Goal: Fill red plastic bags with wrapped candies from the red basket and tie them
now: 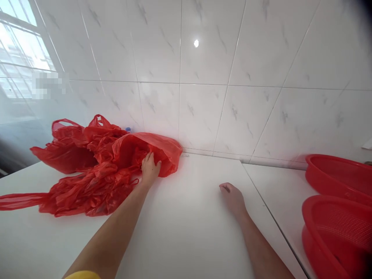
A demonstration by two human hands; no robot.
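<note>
My left hand (150, 169) reaches into the mouth of a red plastic bag (171, 151) lying on its side against the wall. Its fingers curl onto crumpled red plastic inside, thumb a little apart; the fingertips are partly hidden. More crumpled red plastic bags (87, 190) lie to the left, their handles loose, one stretching toward the left edge. My right hand (234, 197) hovers over or rests on the white table (186, 232), fingers curled closed, with nothing visible in them.
Two red plastic baskets (328, 232) stand at the right, the nearer one perforated. A seam (270, 213) divides the white tabletops. Behind rises a white tiled wall (203, 108). A barred window (23, 42) is at upper left. Something small and blue (128, 129) peeks from behind the bags.
</note>
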